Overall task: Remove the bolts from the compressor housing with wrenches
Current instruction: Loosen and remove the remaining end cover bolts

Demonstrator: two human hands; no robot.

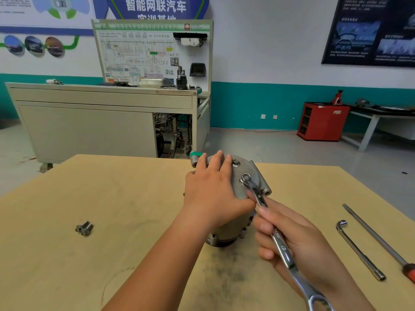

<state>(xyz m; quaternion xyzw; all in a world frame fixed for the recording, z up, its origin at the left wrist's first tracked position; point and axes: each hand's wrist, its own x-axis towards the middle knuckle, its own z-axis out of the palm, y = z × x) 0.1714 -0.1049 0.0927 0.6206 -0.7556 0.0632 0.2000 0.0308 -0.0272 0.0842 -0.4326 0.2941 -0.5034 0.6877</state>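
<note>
A grey metal compressor housing (251,173) stands upright in the middle of the wooden table (112,198). My left hand (211,187) lies flat over its top, fingers straight, pressing down on it. My right hand (289,241) grips the shaft of a chrome combination wrench (278,241). The wrench's ring end sits over a bolt (246,176) on the housing's top face. Another bolt (235,162) shows just beyond it. Two loose bolts (84,228) lie on the table to the left.
An L-shaped socket wrench (359,250) and a long screwdriver (377,236) with a red handle lie at the table's right edge. A beige training bench (94,122) stands behind the table, and a red cabinet (321,122) is by the far wall.
</note>
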